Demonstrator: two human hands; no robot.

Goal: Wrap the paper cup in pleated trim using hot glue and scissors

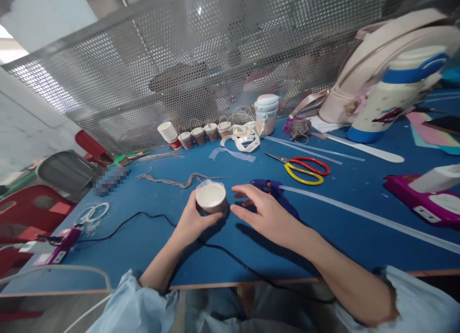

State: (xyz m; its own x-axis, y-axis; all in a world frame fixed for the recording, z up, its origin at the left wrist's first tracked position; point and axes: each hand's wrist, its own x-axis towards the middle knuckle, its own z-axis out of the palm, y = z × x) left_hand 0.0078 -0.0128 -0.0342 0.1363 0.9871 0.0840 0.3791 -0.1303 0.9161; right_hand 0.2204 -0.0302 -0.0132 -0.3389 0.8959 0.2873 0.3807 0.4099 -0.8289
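A small paper cup (pixel 211 197), white inside with grey-brown yarn around its outside, stands upright in the grip of my left hand (pixel 194 218). Pale fringe sticks up along the cup's far rim. To the right of the cup, my right hand (pixel 264 213) hovers with fingers apart and nothing in them. Behind that hand lies a blue glue gun (pixel 268 185), partly hidden, with a long clear glue stick (pixel 345 211) running out to the right. Strands of grey-brown yarn (pixel 179 182) lie just beyond the cup.
Scissors (pixel 298 167) with red and yellow handles lie beyond my right hand. Several yarn-wrapped cups (pixel 197 135) and a stack of paper cups (pixel 167 132) line the back. A black cord (pixel 230 254) crosses the front. Purple power strips (pixel 59 246) sit left and right; a bottle (pixel 395 93) stands back right.
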